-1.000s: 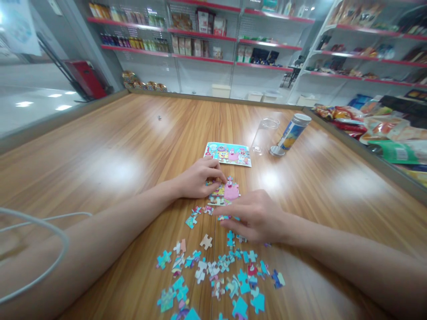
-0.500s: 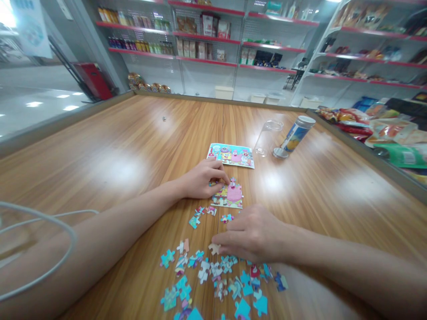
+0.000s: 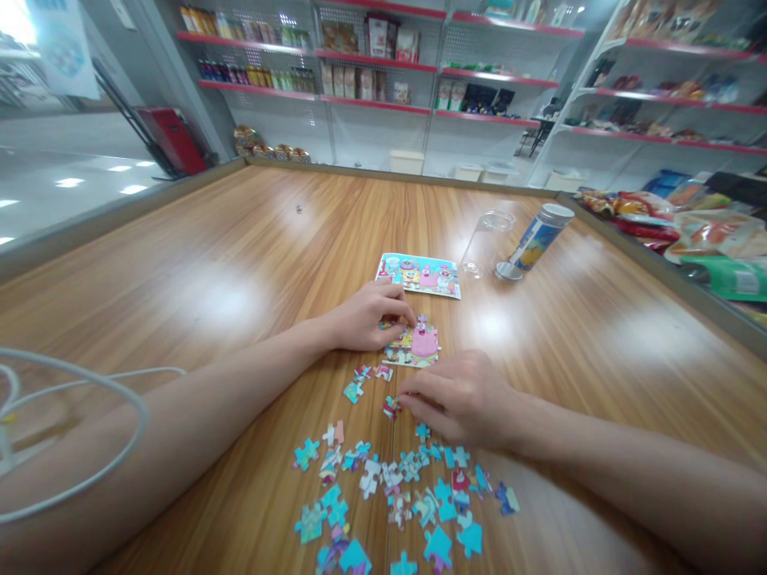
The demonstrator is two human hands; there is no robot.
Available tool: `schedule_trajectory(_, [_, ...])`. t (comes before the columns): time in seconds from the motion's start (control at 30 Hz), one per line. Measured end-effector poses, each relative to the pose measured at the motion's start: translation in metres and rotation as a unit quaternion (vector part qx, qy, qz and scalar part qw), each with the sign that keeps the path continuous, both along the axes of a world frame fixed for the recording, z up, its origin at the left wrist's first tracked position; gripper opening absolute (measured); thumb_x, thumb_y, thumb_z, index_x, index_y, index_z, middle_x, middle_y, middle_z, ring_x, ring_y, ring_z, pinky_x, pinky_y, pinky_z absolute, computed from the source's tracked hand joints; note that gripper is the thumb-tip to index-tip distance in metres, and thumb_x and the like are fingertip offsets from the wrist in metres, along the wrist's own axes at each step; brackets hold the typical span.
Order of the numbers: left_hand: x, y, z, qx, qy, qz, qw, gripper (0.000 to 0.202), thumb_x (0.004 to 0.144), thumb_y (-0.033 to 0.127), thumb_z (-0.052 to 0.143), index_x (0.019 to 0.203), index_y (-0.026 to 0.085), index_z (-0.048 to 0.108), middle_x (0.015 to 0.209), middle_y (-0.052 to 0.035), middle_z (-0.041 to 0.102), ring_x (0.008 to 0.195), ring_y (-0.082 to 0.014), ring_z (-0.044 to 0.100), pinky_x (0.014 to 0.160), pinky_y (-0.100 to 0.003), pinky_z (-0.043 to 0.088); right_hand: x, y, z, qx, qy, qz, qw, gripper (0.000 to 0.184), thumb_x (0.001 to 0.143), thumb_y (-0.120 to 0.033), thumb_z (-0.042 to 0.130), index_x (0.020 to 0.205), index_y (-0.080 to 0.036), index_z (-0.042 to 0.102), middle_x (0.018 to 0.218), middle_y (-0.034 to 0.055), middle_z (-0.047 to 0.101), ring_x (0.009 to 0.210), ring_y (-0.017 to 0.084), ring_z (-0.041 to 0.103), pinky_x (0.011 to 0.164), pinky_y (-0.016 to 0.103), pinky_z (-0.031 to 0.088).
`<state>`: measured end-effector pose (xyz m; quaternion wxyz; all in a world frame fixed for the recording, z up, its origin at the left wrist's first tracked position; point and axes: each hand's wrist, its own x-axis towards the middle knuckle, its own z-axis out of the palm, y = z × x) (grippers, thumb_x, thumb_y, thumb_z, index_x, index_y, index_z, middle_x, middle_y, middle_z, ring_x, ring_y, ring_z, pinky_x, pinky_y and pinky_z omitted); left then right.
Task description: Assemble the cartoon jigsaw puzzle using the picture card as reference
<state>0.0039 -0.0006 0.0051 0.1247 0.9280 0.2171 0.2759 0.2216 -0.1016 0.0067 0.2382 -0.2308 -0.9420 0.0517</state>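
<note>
My left hand (image 3: 372, 316) rests at the left edge of a partly joined jigsaw puzzle (image 3: 424, 343), its fingers curled and thumb and index tips down on the pieces. A pink cartoon figure shows on the joined part; the hand covers its upper left. My right hand (image 3: 464, 398) is closed just below, its fingertips at a small red and teal puzzle piece (image 3: 391, 407). Whatever else lies under those fingers is hidden. Several loose puzzle pieces (image 3: 370, 477), mostly turquoise, are spread in front of me. Beyond the left hand lies the picture card (image 3: 428, 277).
A clear plastic cylinder (image 3: 488, 239) and a blue printed can (image 3: 539, 238) stand at the back right, a metal lid (image 3: 508, 271) beside them. Snack packets (image 3: 647, 216) line the right edge. A white cable (image 3: 129, 407) loops over my left forearm.
My right hand has moved up and slightly left from the loose pieces, fingers drawn together at the red and teal piece. The beige piece at its fingertips is out of sight. My left hand stays put.
</note>
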Motion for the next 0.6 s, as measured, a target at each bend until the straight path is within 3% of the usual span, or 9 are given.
schedule_trajectory(0.17, [0.0001, 0.0008, -0.0003, 0.000, 0.003, -0.001, 1.000, 0.020, 0.088, 0.019, 0.058, 0.093, 0.020, 0.077, 0.088, -0.0063, 0.063, 0.086, -0.0177, 0.057, 0.085, -0.034, 0.045, 0.0019, 0.0007, 0.0016, 0.002, -0.005, 0.031, 1.000, 0.022, 0.092, -0.015, 0.052, 0.107, -0.020, 0.067, 0.068, -0.0033, 0.068, 0.056, 0.010, 0.058, 0.052, 0.028, 0.031])
schedule_trajectory(0.47, [0.0002, 0.0004, -0.0002, 0.000, 0.011, 0.005, 1.000, 0.020, 0.086, 0.019, 0.060, 0.094, 0.020, 0.078, 0.086, -0.0064, 0.063, 0.085, -0.0181, 0.058, 0.086, -0.035, 0.044, 0.0013, 0.0000, 0.0047, -0.017, -0.014, 0.044, 0.999, 0.021, 0.094, -0.022, 0.054, 0.108, -0.020, 0.070, 0.069, -0.0028, 0.070, 0.056, 0.010, 0.060, 0.052, 0.028, 0.031])
schedule_trajectory(0.6, [0.0003, 0.0006, 0.0001, -0.003, 0.010, 0.002, 1.000, 0.020, 0.087, 0.019, 0.059, 0.094, 0.020, 0.078, 0.087, -0.0066, 0.064, 0.085, -0.0181, 0.058, 0.085, -0.034, 0.045, 0.0005, 0.0001, 0.0048, -0.026, -0.015, 0.041, 0.999, 0.017, 0.095, -0.027, 0.057, 0.100, -0.019, 0.071, 0.070, -0.0027, 0.071, 0.056, 0.011, 0.061, 0.052, 0.028, 0.032])
